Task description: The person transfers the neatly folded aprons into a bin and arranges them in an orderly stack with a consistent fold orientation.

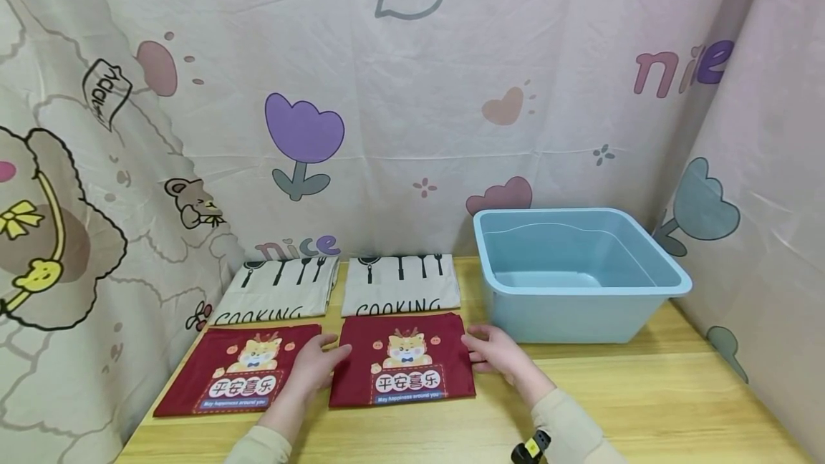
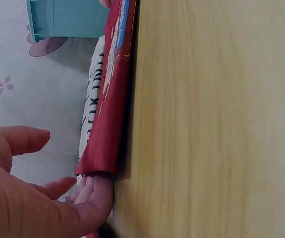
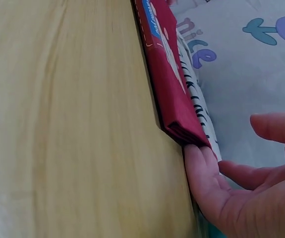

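Note:
A folded red cloth (image 1: pixel 402 339), printed with a cartoon animal and white lettering, lies flat on the table between the two hands. My left hand (image 1: pixel 314 365) is at its left edge; in the left wrist view the fingertips (image 2: pixel 101 191) go under that edge while the thumb stays raised apart. At the opposite edge is my right hand (image 1: pixel 501 358). The right wrist view has its fingers (image 3: pixel 201 166) tucked at the underside of the folded layers, thumb lifted off the cloth. Neither thumb presses on the fabric.
A matching red cloth (image 1: pixel 222 371) lies left, partly behind the left hand. Two folded white cloths (image 1: pixel 277 299) with "COOKING" lettering lie behind. A light-blue plastic tub (image 1: pixel 567 317) stands at the back right of the wooden table (image 1: pixel 612 407). Printed curtains (image 1: pixel 399 92) hang around.

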Demonstrator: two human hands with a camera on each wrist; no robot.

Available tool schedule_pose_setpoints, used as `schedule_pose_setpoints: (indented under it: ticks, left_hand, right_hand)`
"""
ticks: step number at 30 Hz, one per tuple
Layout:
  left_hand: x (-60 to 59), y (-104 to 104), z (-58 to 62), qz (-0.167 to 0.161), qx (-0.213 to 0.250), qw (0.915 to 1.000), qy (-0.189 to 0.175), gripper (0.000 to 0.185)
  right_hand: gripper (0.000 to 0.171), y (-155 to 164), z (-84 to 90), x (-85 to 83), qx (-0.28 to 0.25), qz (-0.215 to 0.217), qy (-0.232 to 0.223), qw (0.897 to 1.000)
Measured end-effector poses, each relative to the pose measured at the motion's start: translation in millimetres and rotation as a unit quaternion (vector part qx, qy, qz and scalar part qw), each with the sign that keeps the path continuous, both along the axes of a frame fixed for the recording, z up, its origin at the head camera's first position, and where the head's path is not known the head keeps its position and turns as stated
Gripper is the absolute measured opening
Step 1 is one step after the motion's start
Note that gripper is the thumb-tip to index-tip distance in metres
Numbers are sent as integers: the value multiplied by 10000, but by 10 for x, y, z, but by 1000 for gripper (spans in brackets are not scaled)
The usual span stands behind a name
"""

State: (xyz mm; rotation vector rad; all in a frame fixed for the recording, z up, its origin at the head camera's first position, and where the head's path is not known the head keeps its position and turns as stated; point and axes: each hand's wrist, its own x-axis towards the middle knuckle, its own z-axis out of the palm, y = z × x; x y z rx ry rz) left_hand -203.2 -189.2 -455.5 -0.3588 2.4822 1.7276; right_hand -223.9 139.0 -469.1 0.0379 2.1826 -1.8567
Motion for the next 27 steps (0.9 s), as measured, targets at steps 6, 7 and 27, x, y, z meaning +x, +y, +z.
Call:
schedule_pose_setpoints:
  ticks: [6, 7, 27]
  left_hand:
    - [3, -13, -14, 28, 299, 9995, 49, 56]
    - [3, -16, -17, 36, 358, 9993, 47, 55]
    - [-20, 10, -160, 221, 1121, 9933, 177, 54]
  right_hand:
    - [48, -22, -19, -1, -184, -140, 78, 9997]
    - [47, -25, -23, -2, -230, -142, 97, 9996]
    - [47, -86, -123, -40, -676, 65, 96, 9976]
